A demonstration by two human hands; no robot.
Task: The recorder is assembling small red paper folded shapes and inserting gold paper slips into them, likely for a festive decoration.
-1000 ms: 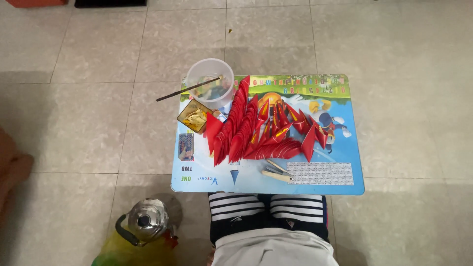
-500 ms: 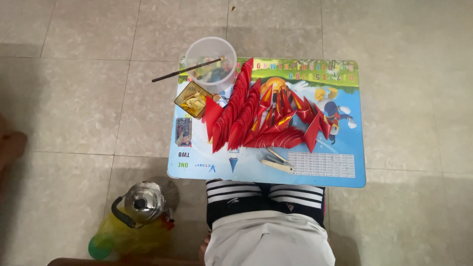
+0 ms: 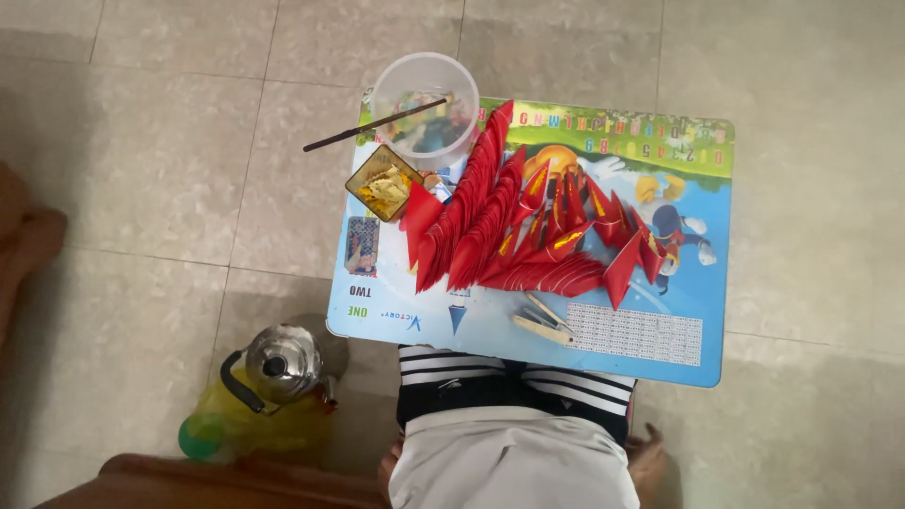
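A small blue children's table (image 3: 660, 363) with cartoon prints stands over my lap. Rows of red and gold folded paper pieces (image 3: 514, 231) stand interlocked on it. Behind them is a clear plastic cup (image 3: 422, 90) with a thin dark stick (image 3: 372, 124) laid across its rim. A small square dish of yellow scraps (image 3: 384, 183) sits next to the cup. A pale wooden clip (image 3: 544, 320) lies near the front edge. Only a sliver of my left hand (image 3: 388, 468) and of my right hand (image 3: 650, 451) shows, low beside my hips, away from the table and touching nothing on it.
A steel kettle (image 3: 280, 363) stands on the tiled floor at the table's left, over a yellow bag and a green ball (image 3: 198, 435). A brown wooden edge (image 3: 207, 476) runs along the bottom left. Someone's foot (image 3: 24, 240) shows at the left border.
The view has shifted slightly, so the table sits a little further right in the picture. Nothing on the table has moved, and neither hand has come up to it.
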